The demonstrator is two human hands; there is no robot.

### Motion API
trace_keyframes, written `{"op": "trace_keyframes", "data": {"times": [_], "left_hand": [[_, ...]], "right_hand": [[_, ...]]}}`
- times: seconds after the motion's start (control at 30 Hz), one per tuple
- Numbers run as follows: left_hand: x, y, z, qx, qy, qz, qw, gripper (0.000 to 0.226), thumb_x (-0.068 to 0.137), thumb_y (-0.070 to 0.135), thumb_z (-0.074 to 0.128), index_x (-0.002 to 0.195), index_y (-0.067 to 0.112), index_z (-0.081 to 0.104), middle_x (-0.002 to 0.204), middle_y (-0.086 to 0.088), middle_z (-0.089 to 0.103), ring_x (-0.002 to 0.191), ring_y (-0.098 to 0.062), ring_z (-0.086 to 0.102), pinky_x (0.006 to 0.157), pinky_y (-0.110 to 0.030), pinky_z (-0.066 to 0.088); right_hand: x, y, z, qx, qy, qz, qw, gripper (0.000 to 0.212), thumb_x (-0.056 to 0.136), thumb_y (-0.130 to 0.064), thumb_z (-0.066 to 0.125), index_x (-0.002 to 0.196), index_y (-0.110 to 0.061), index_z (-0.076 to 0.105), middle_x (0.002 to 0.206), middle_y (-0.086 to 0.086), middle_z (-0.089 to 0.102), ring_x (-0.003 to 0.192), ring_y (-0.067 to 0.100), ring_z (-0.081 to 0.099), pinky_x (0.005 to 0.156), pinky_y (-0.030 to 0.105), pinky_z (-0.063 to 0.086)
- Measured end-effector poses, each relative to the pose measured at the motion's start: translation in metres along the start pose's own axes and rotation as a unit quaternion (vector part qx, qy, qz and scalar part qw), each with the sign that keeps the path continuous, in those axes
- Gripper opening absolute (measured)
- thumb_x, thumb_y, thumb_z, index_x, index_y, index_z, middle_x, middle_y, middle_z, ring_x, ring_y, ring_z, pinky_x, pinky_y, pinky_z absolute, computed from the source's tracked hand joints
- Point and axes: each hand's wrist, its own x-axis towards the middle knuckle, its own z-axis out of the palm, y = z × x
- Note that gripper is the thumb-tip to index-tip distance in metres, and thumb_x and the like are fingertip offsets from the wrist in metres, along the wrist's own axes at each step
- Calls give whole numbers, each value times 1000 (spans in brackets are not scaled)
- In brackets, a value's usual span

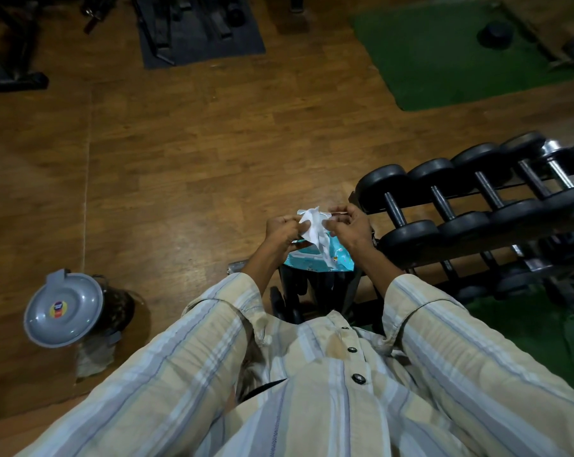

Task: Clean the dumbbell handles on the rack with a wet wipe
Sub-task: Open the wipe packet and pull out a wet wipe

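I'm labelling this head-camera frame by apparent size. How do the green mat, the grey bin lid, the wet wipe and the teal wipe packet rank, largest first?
1. Green mat
2. Grey bin lid
3. Teal wipe packet, partly hidden by the hands
4. Wet wipe, crumpled; close to the packet, so that order is unsure.

A long-sleeved shirt (312,390) in beige, pale blue and white stripes was worn. It was fastened with dark round buttons (358,378), and the cuffs (411,288) were left loose.

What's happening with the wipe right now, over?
Left hand and right hand both pinching the wet wipe. Dumbbell handles untouched. Nothing in the way.
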Motion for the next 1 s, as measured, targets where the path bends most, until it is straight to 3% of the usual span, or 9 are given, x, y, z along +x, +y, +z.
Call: {"op": "trace_keyframes", "data": {"times": [0.07, 0.2, 0.37, 0.5, 0.63, 0.7, 0.8, 0.93, 1.0], "left_hand": [[0, -3, -2, 10, -8, 9, 1000, 8, 90, 1, 76, 87, 7, 71, 80, -11, 70, 76, -24, 66, 75, -41, 59], [-1, -6, -6, 9, -37, 23, 999, 8, 91, 9, 77, 89, 5, 71, 85, -12, 68, 84, -27, 64, 77, -39, 53], [3, -3, -2, 18, 19, 48, 999, 20, 90, 22, 81, 83, 5, 72, 86, -11, 69, 76, -22, 65, 72, -32, 52], [9, 1, -1, 38, 45, 31, 998, 30, 90, 31, 80, 99, 3, 74, 89, -6, 71, 78, -20, 64, 71, -31, 53], [8, -1, -2, 56, 50, 33, 997, 38, 82, 42, 85, 94, 9, 69, 97, -5, 73, 89, -24, 68, 86, -42, 58], [2, -1, -3, 64, 61, 72, 993, 37, 78, 35, 88, 98, 10, 69, 102, -7, 76, 94, -24, 71, 85, -44, 60], [1, 1, -3, 85, 87, 138, 983, 25, 73, 31, 88, 83, 19, 68, 91, -3, 77, 87, -22, 74, 84, -43, 62], [-12, 17, 6, 37, -28, 80, 996, 25, 88, 32, 81, 85, 9, 73, 85, -8, 78, 75, -24, 76, 77, -42, 63], [-14, 20, 10, 34, -48, 55, 997, 23, 84, 29, 85, 85, 9, 73, 86, -9, 79, 77, -25, 76, 78, -42, 64]], "right_hand": [[3, -1, -1, -21, -22, -13, 999, 38, 86, 4, 71, 121, -8, 68, 82, 2, 67, 77, 12, 64, 76, 32, 57], [-1, -10, 0, -16, -84, 3, 996, 32, 96, 7, 59, 127, 0, 62, 83, 2, 63, 56, -8, 59, 53, 8, 45], [-6, -7, -1, 5, -68, -1, 998, 16, 95, -6, 69, 108, 2, 71, 74, -4, 63, 51, -8, 54, 49, 11, 41], [-10, -8, -4, 25, -97, 45, 994, 21, 89, -27, 79, 102, -12, 76, 81, -3, 68, 69, 7, 57, 58, 24, 42], [-11, -11, -6, 103, -88, 92, 986, 13, 84, -27, 83, 89, -19, 74, 78, -8, 69, 70, 8, 57, 60, 27, 39], [-12, -13, -7, 136, -92, 101, 981, 15, 83, -26, 84, 92, -17, 76, 85, -2, 73, 78, 14, 62, 65, 30, 43], [-16, -15, -8, 159, -109, 104, 976, 16, 81, -23, 85, 92, -14, 77, 95, 7, 76, 91, 25, 68, 81, 41, 48], [-20, -17, -5, 127, -120, 91, 980, 27, 73, -30, 90, 91, -16, 75, 90, 3, 74, 89, 22, 66, 76, 37, 48], [-22, -19, -3, 94, -121, 80, 985, 24, 75, -29, 89, 87, -18, 72, 82, -1, 72, 79, 15, 64, 69, 31, 46]]}}
